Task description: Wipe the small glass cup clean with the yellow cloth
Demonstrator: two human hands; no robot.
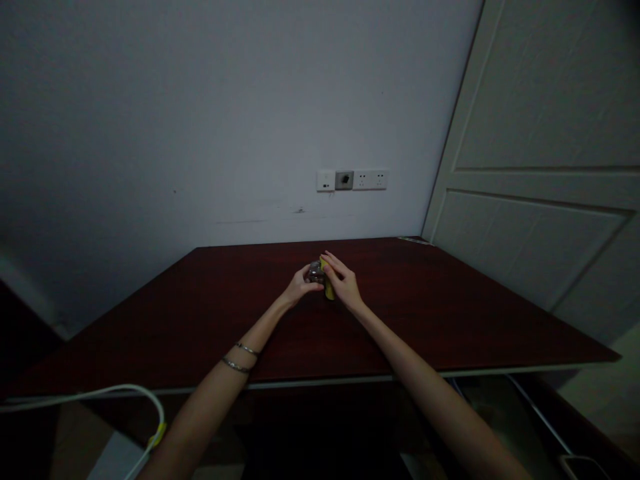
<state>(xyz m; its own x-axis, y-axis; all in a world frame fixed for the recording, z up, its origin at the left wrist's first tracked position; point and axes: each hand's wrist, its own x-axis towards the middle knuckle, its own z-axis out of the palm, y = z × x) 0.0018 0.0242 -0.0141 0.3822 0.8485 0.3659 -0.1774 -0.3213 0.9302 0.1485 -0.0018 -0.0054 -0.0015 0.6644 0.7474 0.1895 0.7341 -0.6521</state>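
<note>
My left hand [299, 287] is wrapped round a small, shiny, see-through object [315, 273] that looks like glass; its exact kind is too dark and small to tell. Against the right side of that object, my right hand [344, 281] presses a yellow cloth-like piece [329, 291]. The lower end of the yellow piece hangs below my right fingers. Both hands meet just above the middle of the dark red table [240, 313], and my fingers partly hide both things.
A pale wall with a row of sockets [370, 179] and a grey switch plate [344, 180] stands behind the table. To the right is a white panelled door [540, 173]. A white cable [125, 388] loops over the front left edge beside my left forearm.
</note>
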